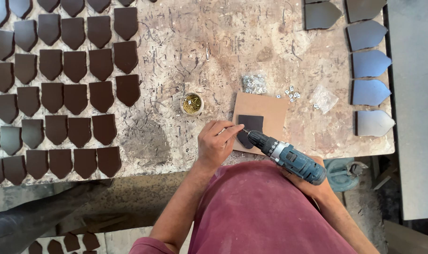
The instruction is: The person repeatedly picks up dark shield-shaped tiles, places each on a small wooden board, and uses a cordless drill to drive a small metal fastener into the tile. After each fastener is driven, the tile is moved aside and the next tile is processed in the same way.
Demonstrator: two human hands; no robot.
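So the person is standing at a really beat-up, scratched workbench (185, 42), looking straight down. The right hand (312, 186) is wrapped around the grip of a blue and black cordless drill (289, 157), mostly hidden behind the tool, so fingers closed on the handle is about all I can tell. The drill is tilted, tip pointing up-left onto a small dark shield-shaped piece (251, 126) that lies on a tan square board (268, 106) near the front edge of the bench. The left hand (216, 141) sits just left of that piece, fingers bunched together with the fingertips pinched right at the drill tip; whatever tiny thing is between them is too small to make out. Just left of the board there's a little round tub of brass-coloured screws (192, 103). Behind the board, a small clear bag of white fittings (254, 83), with a few loose white ones (291, 93) scattered beside it. The whole left side of the bench is covered in rows of matching dark brown pieces (63, 89), and along the right edge there's a column of greyish pointed ones (371, 63).
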